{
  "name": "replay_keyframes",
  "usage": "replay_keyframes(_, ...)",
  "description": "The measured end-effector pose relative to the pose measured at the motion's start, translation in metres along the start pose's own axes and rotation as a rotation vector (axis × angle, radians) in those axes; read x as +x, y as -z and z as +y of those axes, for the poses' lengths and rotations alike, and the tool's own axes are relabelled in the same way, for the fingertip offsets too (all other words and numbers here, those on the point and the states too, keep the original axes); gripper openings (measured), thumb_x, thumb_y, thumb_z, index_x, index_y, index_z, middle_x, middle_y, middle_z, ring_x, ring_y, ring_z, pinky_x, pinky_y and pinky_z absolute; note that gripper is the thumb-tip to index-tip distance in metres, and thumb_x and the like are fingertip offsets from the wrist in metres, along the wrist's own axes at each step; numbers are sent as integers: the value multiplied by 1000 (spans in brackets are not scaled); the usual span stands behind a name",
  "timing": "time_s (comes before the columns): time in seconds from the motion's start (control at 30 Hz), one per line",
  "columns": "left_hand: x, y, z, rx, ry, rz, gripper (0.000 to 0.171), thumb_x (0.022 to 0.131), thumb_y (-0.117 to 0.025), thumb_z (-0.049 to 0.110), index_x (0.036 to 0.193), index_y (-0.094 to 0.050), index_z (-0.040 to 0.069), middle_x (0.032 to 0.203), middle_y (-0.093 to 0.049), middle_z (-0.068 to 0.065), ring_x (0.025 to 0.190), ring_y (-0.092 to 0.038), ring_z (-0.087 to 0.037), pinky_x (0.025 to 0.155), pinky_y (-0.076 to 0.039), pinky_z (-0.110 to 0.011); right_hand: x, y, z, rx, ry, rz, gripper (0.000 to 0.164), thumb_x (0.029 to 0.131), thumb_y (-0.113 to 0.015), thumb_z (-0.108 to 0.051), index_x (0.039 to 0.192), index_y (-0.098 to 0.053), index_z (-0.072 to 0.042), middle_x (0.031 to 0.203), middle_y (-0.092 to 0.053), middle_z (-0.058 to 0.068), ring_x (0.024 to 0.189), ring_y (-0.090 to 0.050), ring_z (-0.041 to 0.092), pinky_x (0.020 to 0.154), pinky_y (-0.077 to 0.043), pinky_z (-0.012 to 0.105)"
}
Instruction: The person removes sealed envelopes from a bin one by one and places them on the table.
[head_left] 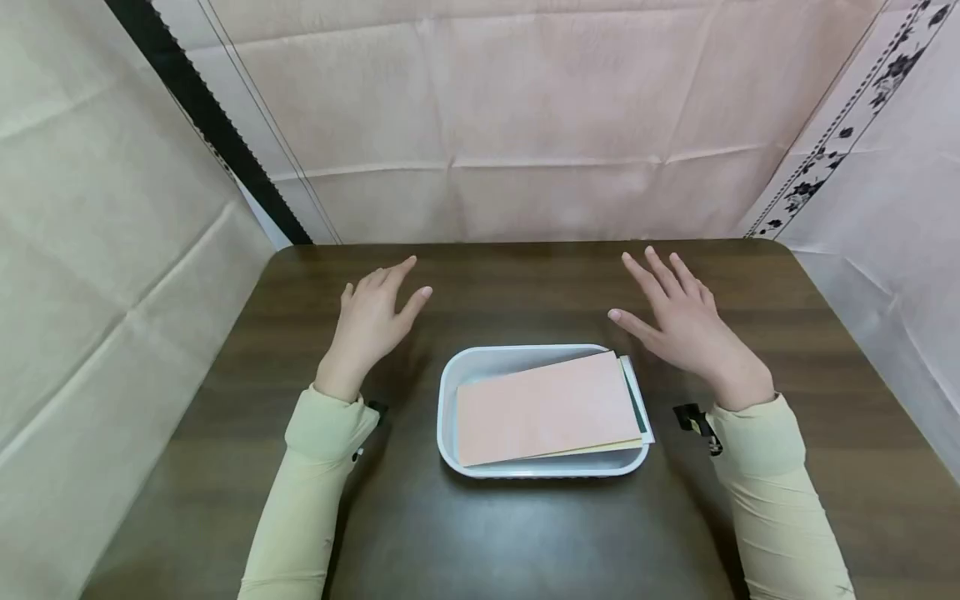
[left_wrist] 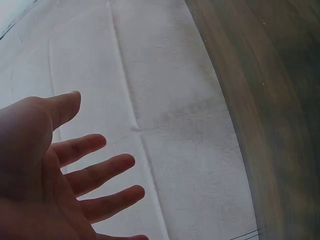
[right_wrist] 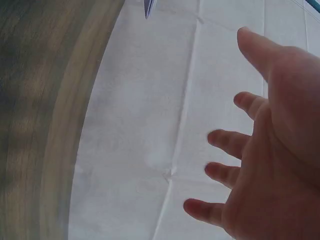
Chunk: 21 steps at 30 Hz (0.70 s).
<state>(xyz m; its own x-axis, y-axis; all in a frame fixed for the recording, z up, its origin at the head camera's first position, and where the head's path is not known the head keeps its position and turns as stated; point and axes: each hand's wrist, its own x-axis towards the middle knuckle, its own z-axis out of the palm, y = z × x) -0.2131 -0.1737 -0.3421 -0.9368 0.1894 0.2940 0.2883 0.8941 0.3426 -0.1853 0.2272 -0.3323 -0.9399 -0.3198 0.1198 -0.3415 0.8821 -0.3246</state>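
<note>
A white plastic tray [head_left: 480,360] sits on the table, with a small stack of flat rectangular sheets in it. On top lies a pale pink sheet [head_left: 547,408], tilted so its right end rests on the tray's rim. Edges of a yellowish sheet [head_left: 600,450] and a dark green one [head_left: 636,398] peek out beneath. To the tray's left, my left hand [head_left: 371,325] hovers with fingers spread, holding nothing. My right hand [head_left: 682,329] is held up beyond the tray's right side, fingers apart, touching nothing. Both wrist views show bare palms.
The dark brown wooden table [head_left: 420,550] has rounded far corners. Pale creased cloth [head_left: 525,125] hangs behind it, with more at the left [head_left: 97,250] and right sides. A black strip [head_left: 217,125] runs down the left corner, a floral band [head_left: 847,133] down the right.
</note>
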Motion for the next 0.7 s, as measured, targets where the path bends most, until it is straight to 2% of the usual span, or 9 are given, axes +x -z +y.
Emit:
replay_keyframes(0.13, 6, -1, 7, -48, -16, -73, 64, 94, -45, 53, 145, -41, 15, 139, -48, -11, 125, -45, -30, 100, -29, -56, -1, 8, 2, 138, -14, -96, 78, 91, -42, -61, 154, -8, -30, 156, -16, 9, 140, -13, 33, 103, -16, 61)
replay_keyframes(0.23, 8, -3, 12, -92, -20, -191, 65, 93, -44, 56, 144, -43, 15, 133, -53, -9, 117, -52, -26, 94, -40, -48, -3, 13, 2, 234, -31, -180, 75, 90, -42, -63, 153, -11, -34, 152, -27, 8, 135, -28, 30, 103, -26, 54)
replay_keyframes(0.3, 9, -5, 15, -112, -31, -288, 65, 92, -44, 58, 143, -44, 16, 127, -57, -7, 111, -55, -22, 90, -44, -44, -4, 14, 2, 245, -34, -216, 74, 90, -42, -63, 153, -16, -34, 150, -31, 8, 133, -33, 29, 101, -29, 53)
replay_keyframes(0.37, 7, -9, 16, -119, -66, -378, 65, 93, -44, 57, 142, -44, 16, 126, -57, -6, 110, -56, -21, 90, -44, -43, -4, 13, 2, 229, -27, -245, 73, 90, -42, -63, 152, -19, -32, 149, -32, 7, 132, -34, 28, 101, -29, 52)
replay_keyframes(0.5, -5, -16, 14, -84, -139, -525, 67, 93, -42, 58, 147, -37, 18, 139, -46, -6, 122, -47, -23, 97, -38, -44, -4, 6, 2, 202, -10, -290, 73, 90, -44, -62, 151, -26, -28, 148, -34, 5, 131, -37, 26, 101, -31, 50)
replay_keyframes(0.57, -13, -19, 12, -59, -159, -563, 69, 93, -40, 59, 149, -33, 20, 145, -39, -6, 129, -41, -24, 100, -34, -45, -4, 3, 0, 194, 8, -280, 73, 89, -46, -62, 150, -30, -26, 147, -36, 4, 130, -38, 24, 101, -32, 48)
replay_keyframes(0.7, -28, -22, 12, -49, -192, -582, 67, 94, -42, 57, 149, -33, 20, 145, -39, -6, 129, -40, -24, 101, -33, -45, -6, -3, -10, 169, 73, -224, 72, 88, -50, -60, 147, -36, -22, 145, -38, 3, 131, -36, 22, 103, -30, 45)
